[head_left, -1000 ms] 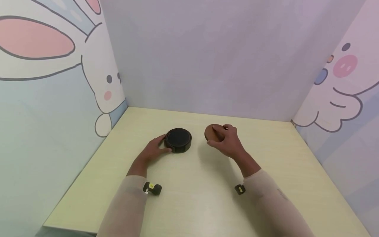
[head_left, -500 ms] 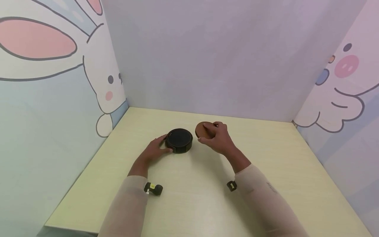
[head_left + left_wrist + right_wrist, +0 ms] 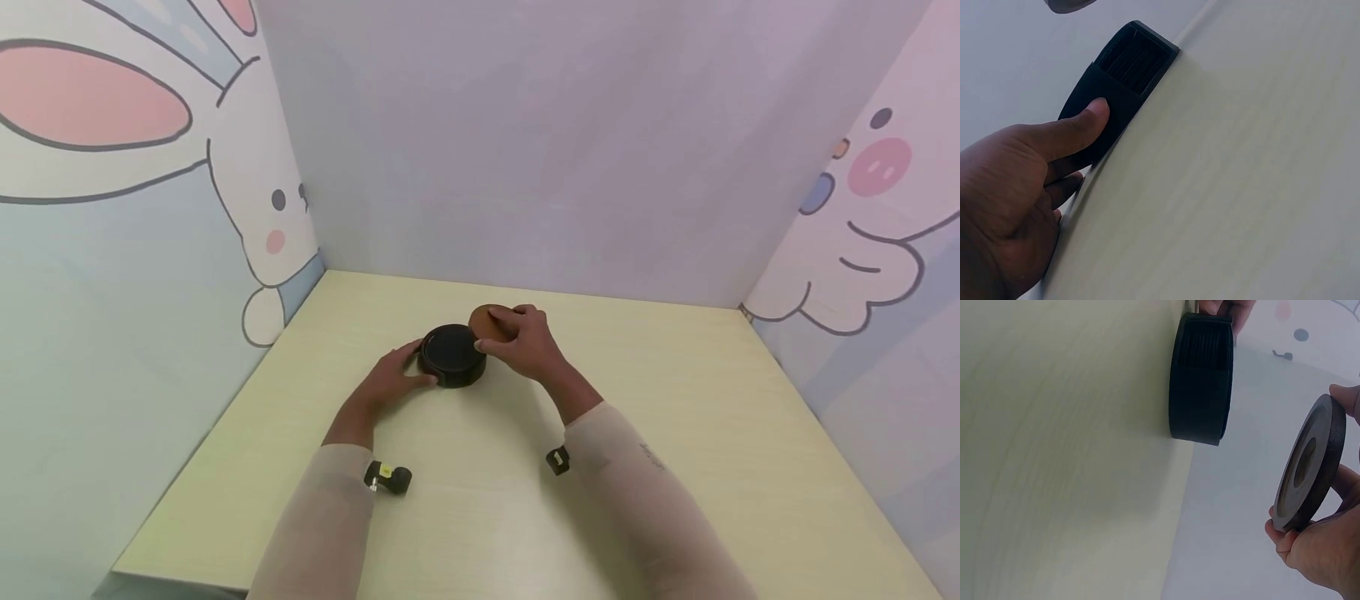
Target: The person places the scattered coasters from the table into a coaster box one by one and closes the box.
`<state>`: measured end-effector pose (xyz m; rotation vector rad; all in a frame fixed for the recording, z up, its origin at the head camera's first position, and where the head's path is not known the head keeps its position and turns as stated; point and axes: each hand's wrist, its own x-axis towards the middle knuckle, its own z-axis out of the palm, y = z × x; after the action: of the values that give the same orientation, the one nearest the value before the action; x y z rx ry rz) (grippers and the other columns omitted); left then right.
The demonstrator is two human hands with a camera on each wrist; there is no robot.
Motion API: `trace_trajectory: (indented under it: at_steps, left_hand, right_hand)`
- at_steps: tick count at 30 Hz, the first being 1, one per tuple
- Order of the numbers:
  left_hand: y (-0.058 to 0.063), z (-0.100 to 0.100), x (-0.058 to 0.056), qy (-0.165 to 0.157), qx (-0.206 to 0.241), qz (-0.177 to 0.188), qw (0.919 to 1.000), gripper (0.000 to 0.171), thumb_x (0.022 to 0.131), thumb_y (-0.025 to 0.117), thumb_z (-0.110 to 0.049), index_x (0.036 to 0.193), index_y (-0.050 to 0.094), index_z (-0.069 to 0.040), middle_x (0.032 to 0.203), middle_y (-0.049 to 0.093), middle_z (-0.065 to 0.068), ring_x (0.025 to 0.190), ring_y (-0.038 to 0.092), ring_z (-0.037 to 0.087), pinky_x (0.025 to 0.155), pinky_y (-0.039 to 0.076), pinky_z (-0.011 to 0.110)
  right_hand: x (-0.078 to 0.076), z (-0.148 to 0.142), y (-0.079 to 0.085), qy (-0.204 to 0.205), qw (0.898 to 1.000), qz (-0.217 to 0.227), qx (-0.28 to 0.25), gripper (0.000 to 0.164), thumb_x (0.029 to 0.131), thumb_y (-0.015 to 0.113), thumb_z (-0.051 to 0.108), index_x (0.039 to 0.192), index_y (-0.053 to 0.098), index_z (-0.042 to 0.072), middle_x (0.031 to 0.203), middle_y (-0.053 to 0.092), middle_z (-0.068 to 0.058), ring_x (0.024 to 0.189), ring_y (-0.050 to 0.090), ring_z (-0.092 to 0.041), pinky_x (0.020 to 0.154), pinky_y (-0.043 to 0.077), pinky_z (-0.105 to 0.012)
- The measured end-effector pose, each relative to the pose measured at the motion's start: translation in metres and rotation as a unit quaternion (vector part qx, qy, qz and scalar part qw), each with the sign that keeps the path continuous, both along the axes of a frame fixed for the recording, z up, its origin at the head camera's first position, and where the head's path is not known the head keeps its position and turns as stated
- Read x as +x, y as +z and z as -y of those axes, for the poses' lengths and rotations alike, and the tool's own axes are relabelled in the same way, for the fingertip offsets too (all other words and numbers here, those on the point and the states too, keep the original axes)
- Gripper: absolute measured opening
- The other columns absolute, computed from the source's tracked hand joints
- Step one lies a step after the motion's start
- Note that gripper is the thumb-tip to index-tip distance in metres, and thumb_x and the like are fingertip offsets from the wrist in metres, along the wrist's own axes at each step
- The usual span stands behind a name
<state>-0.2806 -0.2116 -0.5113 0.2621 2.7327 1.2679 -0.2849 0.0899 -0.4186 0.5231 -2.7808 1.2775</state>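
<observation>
A black round coaster holder (image 3: 448,353) with cut-out windows in its side sits on the table. My left hand (image 3: 387,379) grips it from the left; in the left wrist view, the thumb lies against the wall of the holder (image 3: 1124,103). Held between the thumb and fingers of my right hand (image 3: 531,346) is a round brown coaster (image 3: 484,321). It is raised above the table and overlaps the holder's right rim in the head view. In the right wrist view, the coaster (image 3: 1321,478) is tilted, showing a ringed, recessed underside, apart from the holder (image 3: 1200,403).
The pale yellow tabletop (image 3: 465,500) runs back to a plain lilac wall (image 3: 517,150). Side walls with a cartoon rabbit (image 3: 255,167) and another cartoon animal (image 3: 862,225) stand at left and right. A small black camera (image 3: 390,477) sits at the left wrist.
My right hand has carried the coaster leftward, from beside the holder to over its right edge. The left hand and the holder have stayed in place.
</observation>
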Motion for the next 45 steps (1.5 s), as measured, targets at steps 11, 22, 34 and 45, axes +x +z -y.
trace_trajectory:
  at_steps: [11, 22, 34, 45]
  left_hand:
    - [0.003, -0.004, -0.003, -0.008, -0.028, 0.002, 0.9996, 0.091, 0.099, 0.079, -0.049, 0.173, 0.034, -0.022, 0.179, 0.034, 0.015, 0.168, 0.025, 0.045, 0.137, 0.021, 0.068]
    - [0.003, 0.001, -0.001, -0.006, -0.024, 0.002, 0.9997, 0.091, 0.099, 0.079, -0.05, 0.173, 0.033, -0.026, 0.18, 0.034, 0.012, 0.169, 0.024, 0.044, 0.137, 0.02, 0.068]
    - [0.003, 0.001, -0.001, -0.002, -0.027, 0.003, 0.9996, 0.09, 0.099, 0.078, -0.051, 0.173, 0.034, -0.022, 0.18, 0.034, 0.012, 0.169, 0.023, 0.046, 0.137, 0.02, 0.069]
    - [0.005, 0.0, 0.0, -0.008, -0.022, 0.001, 0.9997, 0.089, 0.099, 0.079, -0.047, 0.173, 0.035, -0.021, 0.18, 0.034, 0.012, 0.169, 0.023, 0.046, 0.137, 0.019, 0.069]
  right_hand:
    - [-0.002, 0.03, -0.006, -0.01, 0.999, 0.028, 0.024, 0.074, 0.093, 0.083, 0.048, 0.16, 0.059, 0.024, 0.16, 0.047, -0.023, 0.147, 0.041, -0.042, 0.114, 0.053, -0.06]
    - [-0.005, 0.057, -0.023, 0.011, 0.996, -0.036, 0.083, 0.069, 0.095, 0.082, 0.047, 0.154, 0.064, 0.015, 0.152, 0.059, -0.025, 0.142, 0.046, -0.046, 0.113, 0.052, -0.061]
    - [-0.009, 0.075, -0.03, 0.003, 0.99, -0.062, 0.123, 0.067, 0.091, 0.084, 0.045, 0.148, 0.068, 0.015, 0.141, 0.064, -0.022, 0.129, 0.052, -0.041, 0.108, 0.052, -0.056]
    - [-0.012, 0.081, -0.036, -0.021, 0.985, -0.048, 0.164, 0.064, 0.092, 0.082, 0.05, 0.144, 0.069, 0.015, 0.136, 0.065, -0.02, 0.124, 0.053, -0.038, 0.106, 0.055, -0.052]
